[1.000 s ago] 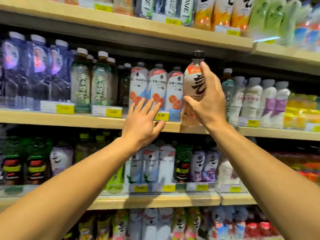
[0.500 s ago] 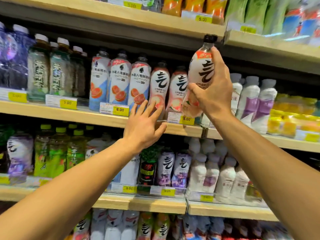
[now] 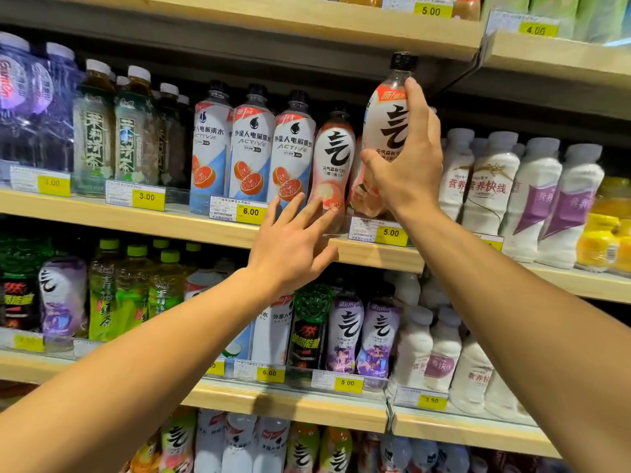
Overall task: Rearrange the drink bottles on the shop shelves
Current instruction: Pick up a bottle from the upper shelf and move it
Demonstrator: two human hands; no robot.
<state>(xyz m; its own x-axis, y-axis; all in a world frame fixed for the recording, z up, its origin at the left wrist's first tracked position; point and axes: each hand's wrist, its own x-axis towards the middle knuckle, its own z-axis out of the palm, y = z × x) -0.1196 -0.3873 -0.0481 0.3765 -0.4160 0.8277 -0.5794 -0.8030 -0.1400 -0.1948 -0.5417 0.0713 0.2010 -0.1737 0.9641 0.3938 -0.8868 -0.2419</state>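
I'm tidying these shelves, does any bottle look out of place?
Yes: on the lower shelf a dark green-capped bottle stands between white bottles and purple ones, matching neither. Above, the right hand holds a peach bottle lifted off its row.

Shelf boards [image 3: 205,230]: pale wood, matt, faint grain on the front edge.
Price tags [image 3: 251,212]: yellow and white printed paper behind clear glossy plastic strips.
Held peach bottle [image 3: 386,131]: clear plastic, glossy printed sleeve, black ribbed plastic cap.
Grapefruit bottles [image 3: 252,145], left of it: smooth, shiny plastic wrap in white and blue.
Tea bottles [image 3: 94,131], far left: clear plastic with semi-matt labels and white caps.
Milk drink bottles [image 3: 546,199], right: opaque white plastic, satin finish, grey caps.
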